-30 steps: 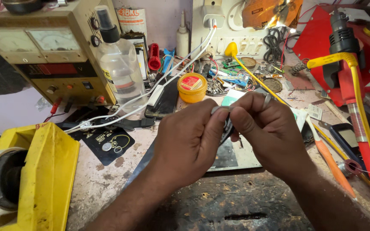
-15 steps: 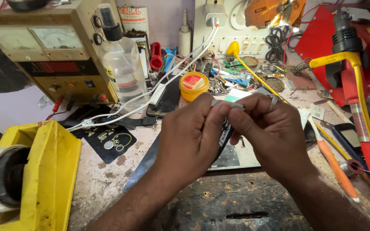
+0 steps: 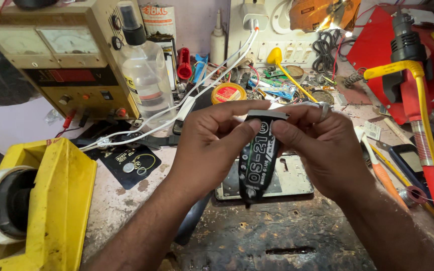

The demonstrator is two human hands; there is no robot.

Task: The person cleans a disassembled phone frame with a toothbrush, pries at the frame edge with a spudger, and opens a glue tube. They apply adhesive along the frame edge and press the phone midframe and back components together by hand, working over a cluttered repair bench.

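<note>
I see both of my hands up over the middle of the worktop [image 3: 126,211], pinching one soft black squeeze tube with white print [image 3: 258,160]. My left hand [image 3: 212,145] grips its top from the left, and my right hand [image 3: 322,150] grips it from the right, fingers touching the flat grey end. The tube hangs down above a flat grey metal plate [image 3: 292,181]. I think a slow, even squeeze is best, with the tip kept over the plate so drips land there.
</note>
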